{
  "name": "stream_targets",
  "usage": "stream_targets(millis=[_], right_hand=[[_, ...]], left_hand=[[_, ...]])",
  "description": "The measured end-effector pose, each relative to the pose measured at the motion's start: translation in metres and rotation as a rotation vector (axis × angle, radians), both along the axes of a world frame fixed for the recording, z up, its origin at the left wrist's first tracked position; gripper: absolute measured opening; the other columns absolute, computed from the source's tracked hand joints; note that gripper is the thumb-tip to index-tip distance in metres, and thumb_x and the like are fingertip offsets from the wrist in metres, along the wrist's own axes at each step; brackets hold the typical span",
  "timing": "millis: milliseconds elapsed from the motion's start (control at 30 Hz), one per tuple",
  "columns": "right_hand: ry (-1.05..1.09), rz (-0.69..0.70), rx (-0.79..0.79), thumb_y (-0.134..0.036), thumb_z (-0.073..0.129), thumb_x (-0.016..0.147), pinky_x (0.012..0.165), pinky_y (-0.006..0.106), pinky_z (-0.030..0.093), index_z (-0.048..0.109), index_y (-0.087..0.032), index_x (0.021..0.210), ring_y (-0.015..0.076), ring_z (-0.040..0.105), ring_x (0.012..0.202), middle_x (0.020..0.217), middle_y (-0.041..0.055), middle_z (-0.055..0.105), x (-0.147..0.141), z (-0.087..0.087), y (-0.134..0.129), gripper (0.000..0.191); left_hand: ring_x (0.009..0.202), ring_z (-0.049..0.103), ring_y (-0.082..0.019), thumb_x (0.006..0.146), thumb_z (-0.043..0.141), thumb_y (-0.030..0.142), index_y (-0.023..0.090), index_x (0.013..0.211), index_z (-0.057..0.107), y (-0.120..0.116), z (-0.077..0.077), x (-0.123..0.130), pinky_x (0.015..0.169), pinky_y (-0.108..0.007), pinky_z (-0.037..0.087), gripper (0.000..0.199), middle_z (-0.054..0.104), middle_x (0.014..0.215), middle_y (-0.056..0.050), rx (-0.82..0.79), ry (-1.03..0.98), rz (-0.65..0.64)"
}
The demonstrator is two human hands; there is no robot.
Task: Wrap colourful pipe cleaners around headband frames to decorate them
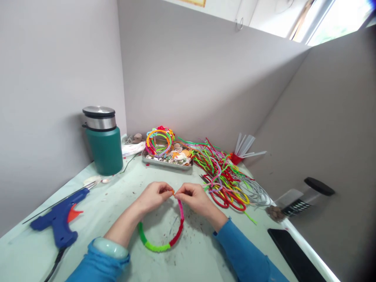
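Observation:
Between my hands hangs a hoop [158, 248] wrapped in coloured fuzzy pipe cleaner: dark green, light green, red and pink sections show. My left hand [154, 197] pinches it at the top, with a bit of orange at the fingertips. Close beside it, my right hand [192, 197] is closed in a pinch at the end of the pink section. The fingertips of both hands almost meet. My left hand and wrist cover the upper left part of the hoop.
A blue glue gun [60, 217] lies at left, before a green flask [104, 147]. Behind my hands, a metal tray [167, 163] holds wrapped hoops [160, 141] and shells. At right are loose pipe cleaners [217, 168], red-handled scissors [227, 197], a tipped jar [302, 199] and a black phone [293, 254].

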State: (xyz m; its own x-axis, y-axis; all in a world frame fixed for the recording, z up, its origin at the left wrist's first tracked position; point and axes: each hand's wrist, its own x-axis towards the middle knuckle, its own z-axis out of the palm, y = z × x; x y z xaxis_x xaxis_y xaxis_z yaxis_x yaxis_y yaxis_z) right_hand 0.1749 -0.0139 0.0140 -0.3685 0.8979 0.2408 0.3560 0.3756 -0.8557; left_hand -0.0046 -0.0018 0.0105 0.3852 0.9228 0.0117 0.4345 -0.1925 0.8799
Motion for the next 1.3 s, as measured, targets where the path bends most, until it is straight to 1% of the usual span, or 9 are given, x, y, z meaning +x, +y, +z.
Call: stream_targets(millis=[133,200,367,533,700,867,1033,1200,1300], right_hand=[[-0.106,0.023,0.110,-0.020,0.057,0.074,0.057,0.022,0.038,0.063,-0.015,0.067,0.0114,0.050,0.060,0.064,0.0006,0.059,0.002,0.001,-0.001,0.010],[-0.129,0.016,0.114,-0.020,0.057,0.074,0.056,0.022,0.037,0.062,-0.015,0.066,0.0112,0.050,0.060,0.063,0.0002,0.059,0.001,-0.001,0.000,0.011],[-0.112,0.032,-0.006,-0.022,0.056,0.075,0.051,0.020,0.033,0.062,-0.015,0.069,0.0095,0.045,0.056,0.060,-0.0017,0.055,0.004,-0.004,0.003,0.011],[-0.079,0.123,-0.149,-0.024,0.052,0.078,0.047,0.019,0.029,0.061,-0.015,0.077,0.0079,0.039,0.051,0.056,-0.0040,0.049,0.009,-0.002,0.006,0.013],[-0.082,-0.033,0.008,-0.022,0.054,0.076,0.058,0.021,0.036,0.060,-0.016,0.072,0.0111,0.049,0.063,0.067,-0.0011,0.058,0.008,-0.008,0.010,0.010],[-0.076,-0.122,0.084,-0.025,0.058,0.075,0.058,0.022,0.037,0.059,-0.017,0.069,0.0121,0.050,0.062,0.064,-0.0008,0.058,0.002,-0.013,0.009,0.010],[-0.105,-0.109,0.213,-0.021,0.058,0.076,0.060,0.023,0.036,0.059,-0.018,0.066,0.0124,0.050,0.063,0.065,-0.0003,0.057,-0.007,-0.009,-0.002,0.010],[-0.101,-0.047,0.272,-0.021,0.058,0.077,0.063,0.025,0.037,0.063,-0.018,0.069,0.0131,0.052,0.066,0.068,0.0012,0.058,-0.010,-0.006,-0.007,0.010],[-0.079,-0.046,0.270,-0.022,0.056,0.080,0.065,0.025,0.038,0.065,-0.018,0.074,0.0136,0.054,0.068,0.071,0.0021,0.059,-0.007,-0.004,-0.005,0.011]], left_hand=[[0.058,0.046,-0.012,0.070,0.052,0.037,0.011,0.079,0.064,0.000,0.003,0.000,0.054,-0.022,0.035,0.031,0.058,0.064,-0.001,-0.027,-0.058,-0.038],[0.059,0.047,-0.012,0.069,0.053,0.038,0.011,0.078,0.064,-0.001,0.003,0.000,0.055,-0.022,0.036,0.031,0.059,0.065,-0.001,-0.021,-0.058,-0.029],[0.058,0.047,-0.013,0.068,0.053,0.042,0.013,0.073,0.065,-0.002,0.001,0.001,0.054,-0.023,0.035,0.031,0.058,0.061,0.000,0.036,0.051,0.052],[0.057,0.046,-0.012,0.070,0.051,0.042,0.014,0.072,0.066,-0.004,0.004,0.002,0.053,-0.022,0.034,0.031,0.057,0.059,0.000,0.072,0.113,0.038],[0.054,0.045,-0.011,0.069,0.051,0.042,0.013,0.070,0.065,-0.008,0.009,0.003,0.050,-0.021,0.032,0.032,0.056,0.058,0.000,0.047,0.126,0.010],[0.052,0.044,-0.011,0.068,0.051,0.040,0.013,0.068,0.065,-0.009,0.004,0.007,0.048,-0.020,0.030,0.030,0.057,0.059,0.000,0.015,0.147,-0.029],[0.051,0.040,-0.010,0.070,0.048,0.038,0.014,0.060,0.063,-0.007,-0.001,0.009,0.047,-0.021,0.027,0.030,0.049,0.051,0.002,0.101,0.232,-0.031],[0.055,0.045,-0.012,0.070,0.049,0.033,0.017,0.080,0.066,-0.003,-0.001,0.003,0.050,-0.020,0.030,0.026,0.055,0.058,0.002,0.104,0.184,-0.010],[0.056,0.045,-0.012,0.071,0.049,0.036,0.016,0.082,0.066,0.001,-0.003,-0.003,0.052,-0.021,0.032,0.028,0.057,0.062,0.001,0.070,0.117,0.025]])
